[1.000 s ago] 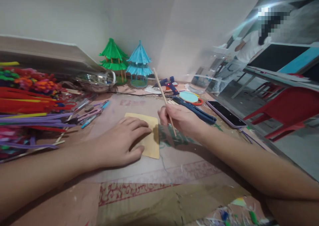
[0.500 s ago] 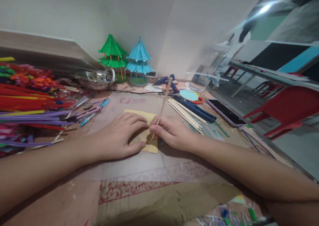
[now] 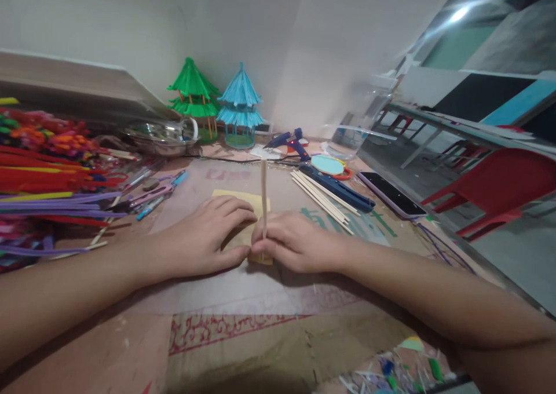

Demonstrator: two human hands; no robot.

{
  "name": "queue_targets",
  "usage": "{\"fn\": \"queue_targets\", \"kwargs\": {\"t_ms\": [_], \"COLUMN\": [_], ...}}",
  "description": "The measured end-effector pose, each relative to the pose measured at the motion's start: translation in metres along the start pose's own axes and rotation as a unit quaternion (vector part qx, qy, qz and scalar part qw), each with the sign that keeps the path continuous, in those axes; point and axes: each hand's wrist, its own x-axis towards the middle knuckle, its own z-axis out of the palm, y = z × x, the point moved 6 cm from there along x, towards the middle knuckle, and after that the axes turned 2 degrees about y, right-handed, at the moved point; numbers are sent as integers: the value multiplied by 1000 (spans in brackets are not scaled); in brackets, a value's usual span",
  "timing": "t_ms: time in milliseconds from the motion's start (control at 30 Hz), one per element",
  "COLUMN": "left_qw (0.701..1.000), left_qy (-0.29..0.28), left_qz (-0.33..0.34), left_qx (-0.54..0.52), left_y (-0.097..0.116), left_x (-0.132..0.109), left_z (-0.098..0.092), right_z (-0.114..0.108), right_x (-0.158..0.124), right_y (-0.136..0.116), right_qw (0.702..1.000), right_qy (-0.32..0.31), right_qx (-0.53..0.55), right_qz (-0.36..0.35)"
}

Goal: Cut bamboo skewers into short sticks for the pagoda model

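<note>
My right hand pinches a thin wooden stick, held nearly upright with its lower end against a small yellow sheet. Flat on that sheet rests my left hand, fingers stretched out and thumb close to the right fingertips. Both hands cover much of the yellow sheet. Beneath it is a translucent sheet laid over cardboard. To the right of the hands lie several loose wooden sticks.
Behind stand a green model pavilion and a blue one. A glue gun, dark blue cutter-like tool and phone lie to the right. Colourful pipe cleaners and a metal bowl occupy the left.
The stick has gone from leaning right to nearly upright. My right hand has moved slightly down and left over the yellow sheet, while my left hand stays in place.
</note>
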Motion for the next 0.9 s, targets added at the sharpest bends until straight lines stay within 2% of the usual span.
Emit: {"fn": "queue_targets", "kwargs": {"t_ms": [133, 267, 333, 433, 500, 600, 667, 800, 900], "left_qw": [1000, 1000, 1000, 1000, 1000, 1000, 1000, 1000, 1000], "left_qy": [-3, -12, -11, -8, -6, -3, -5, -5, -7], "left_qz": [-7, -9, -9, -12, -11, -5, -3, -12, -12], "left_qx": [11, 4, 7, 15, 13, 9, 13, 23, 18], "left_y": [-1, 0, 0, -1, -2, -2, -2, -3, -3], "left_x": [0, 0, 1, 1, 0, 0, 0, -1, -1], "left_z": [0, 0, 0, 0, 0, 0, 0, 1, 2], "right_z": [-3, 1, 2, -3, -6, -3, -2, -8, -7], "right_x": [1, 0, 0, 0, -1, -1, -1, -2, -3], "right_y": [10, 7, 10, 19, 20, 15, 16, 30, 27], "right_qw": [997, 999, 999, 997, 996, 998, 999, 993, 994], "right_qy": [27, 7, -1, 24, 40, 29, 19, 48, 44], "right_qx": [-50, 8, 2, -42, -34, 14, 9, -42, 1], "right_qz": [45, 32, 34, 63, 72, 52, 44, 102, 100]}}
